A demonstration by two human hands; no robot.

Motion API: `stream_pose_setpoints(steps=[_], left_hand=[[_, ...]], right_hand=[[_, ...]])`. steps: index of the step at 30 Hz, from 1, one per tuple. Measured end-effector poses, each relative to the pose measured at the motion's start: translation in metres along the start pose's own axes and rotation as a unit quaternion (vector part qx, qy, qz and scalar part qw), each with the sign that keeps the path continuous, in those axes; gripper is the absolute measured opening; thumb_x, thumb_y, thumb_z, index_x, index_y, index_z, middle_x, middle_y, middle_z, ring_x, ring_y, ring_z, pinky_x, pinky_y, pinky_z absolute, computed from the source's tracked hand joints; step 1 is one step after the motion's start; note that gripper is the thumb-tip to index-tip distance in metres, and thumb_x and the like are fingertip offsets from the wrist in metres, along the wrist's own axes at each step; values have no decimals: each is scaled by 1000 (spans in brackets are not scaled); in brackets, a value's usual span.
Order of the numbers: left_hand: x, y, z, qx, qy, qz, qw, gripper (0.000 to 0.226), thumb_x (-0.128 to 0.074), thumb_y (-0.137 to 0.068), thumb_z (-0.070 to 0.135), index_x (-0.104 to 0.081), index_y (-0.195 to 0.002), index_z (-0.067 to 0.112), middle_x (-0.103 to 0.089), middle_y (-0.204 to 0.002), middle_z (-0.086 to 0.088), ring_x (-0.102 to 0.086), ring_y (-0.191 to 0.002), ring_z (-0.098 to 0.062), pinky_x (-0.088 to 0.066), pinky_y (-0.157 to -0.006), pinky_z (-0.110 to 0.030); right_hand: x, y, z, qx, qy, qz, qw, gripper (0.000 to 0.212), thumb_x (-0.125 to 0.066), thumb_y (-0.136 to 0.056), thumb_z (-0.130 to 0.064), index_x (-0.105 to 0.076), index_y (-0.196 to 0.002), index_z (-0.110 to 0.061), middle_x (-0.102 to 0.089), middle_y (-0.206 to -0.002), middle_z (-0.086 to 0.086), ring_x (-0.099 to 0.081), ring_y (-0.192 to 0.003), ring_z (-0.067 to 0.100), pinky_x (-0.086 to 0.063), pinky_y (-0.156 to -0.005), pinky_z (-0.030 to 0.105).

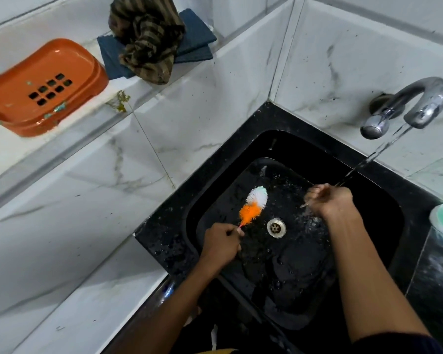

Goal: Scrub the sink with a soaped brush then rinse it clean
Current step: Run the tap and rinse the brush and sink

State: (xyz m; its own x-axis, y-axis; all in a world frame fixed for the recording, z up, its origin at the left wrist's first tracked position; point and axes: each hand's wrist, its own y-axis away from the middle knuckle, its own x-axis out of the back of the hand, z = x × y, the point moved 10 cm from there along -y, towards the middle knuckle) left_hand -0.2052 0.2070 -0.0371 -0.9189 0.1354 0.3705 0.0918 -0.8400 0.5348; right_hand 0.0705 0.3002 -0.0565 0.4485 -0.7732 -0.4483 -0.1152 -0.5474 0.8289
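Black wet sink [241, 159] holds orange-white bristled brush [253, 206].

We see a black sink [243, 154] with a silver drain ring [276, 227], a brush [253, 206] of orange and white bristles, an orange soap dish [42, 85], a brown-and-black striped cloth [149, 39] on dark blue pads [195, 44], white grey-veined marble tiles [87, 200], a chrome tap [409, 106]
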Motion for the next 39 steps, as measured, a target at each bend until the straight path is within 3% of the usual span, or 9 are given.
stream_pose_setpoints(steps=[4, 10, 18, 20, 25, 27, 30, 34, 39], left_hand=[[26, -4, 31, -43, -36, 16, 998, 26, -56, -100, 20, -75, -82, 17, -67, -56, 1, -59, -45, -5, -50, -52, -19], [67, -27, 81, -102, -138, -4, 985, 23, -58, -97, 16, -77, -84, 14, -64, -54, 4, -51, -38, -1, -39, -44, -12], [54, -52, 157, -192, -256, -81, 944, 23, -58, -96, 17, -77, -85, 9, -67, -58, 0, -50, -36, 3, -34, -41, -7], [51, -63, 172, -205, -279, -85, 934, 23, -58, -95, 15, -77, -84, 8, -67, -57, -1, -52, -37, 2, -39, -44, -9], [51, -80, 198, -229, -331, -92, 911, 23, -58, -94, 14, -77, -86, 5, -67, -58, -1, -54, -40, 3, -39, -45, -6], [50, -84, 204, -231, -339, -94, 907, 23, -57, -94, 12, -78, -87, 4, -67, -59, -3, -54, -40, 4, -38, -44, -5], [51, -91, 206, -222, -349, -97, 905, 21, -58, -94, 12, -78, -90, 5, -67, -60, -3, -54, -40, 5, -37, -43, -5], [51, -97, 200, -214, -351, -104, 906, 20, -61, -95, 17, -77, -90, 7, -66, -59, -2, -54, -39, 4, -38, -43, -6], [51, -100, 191, -213, -345, -115, 907, 25, -58, -99, 20, -76, -89, 7, -66, -58, 0, -52, -39, 4, -38, -44, -6]], right_hand=[[-8, -9, 36, -29, -51, -21, 998, 40, -24, -97, -15, -36, -59, -19, -38, -50, -2, -31, -46, 12, -23, -49, 22], [-4, -23, 23, 8, -226, -78, 971, 46, -16, -99, -24, -36, -58, -17, -35, -50, -2, -30, -41, 12, -21, -46, 21], [6, -17, 15, 63, -197, -63, 976, 19, -27, -75, -7, -35, -61, -16, -36, -53, 1, -31, -43, 13, -23, -48, 21], [14, -18, 17, 66, -208, -48, 975, 30, -22, -86, -9, -34, -59, -16, -37, -52, 2, -32, -44, 14, -23, -48, 21], [-2, -14, 42, 61, -18, -51, 997, 32, -28, -90, -5, -42, -63, -15, -46, -55, 2, -46, -47, 15, -40, -47, 20], [-24, -4, 75, 40, 67, -90, 993, 30, -30, -98, -2, -56, -81, -4, -65, -72, 12, -65, -69, 23, -57, -73, 33], [-73, 25, 139, -14, 180, -200, 963, 35, -32, -101, -8, -59, -109, 13, -68, -107, 26, -65, -106, 35, -49, -100, 40], [-98, 55, 195, -89, 247, -272, 926, 34, -36, -99, -4, -55, -120, 16, -64, -118, 27, -63, -110, 35, -48, -101, 41], [-56, 34, 157, -72, 164, -162, 970, 30, -36, -96, -4, -60, -109, 10, -68, -105, 23, -67, -95, 32, -55, -88, 36]])
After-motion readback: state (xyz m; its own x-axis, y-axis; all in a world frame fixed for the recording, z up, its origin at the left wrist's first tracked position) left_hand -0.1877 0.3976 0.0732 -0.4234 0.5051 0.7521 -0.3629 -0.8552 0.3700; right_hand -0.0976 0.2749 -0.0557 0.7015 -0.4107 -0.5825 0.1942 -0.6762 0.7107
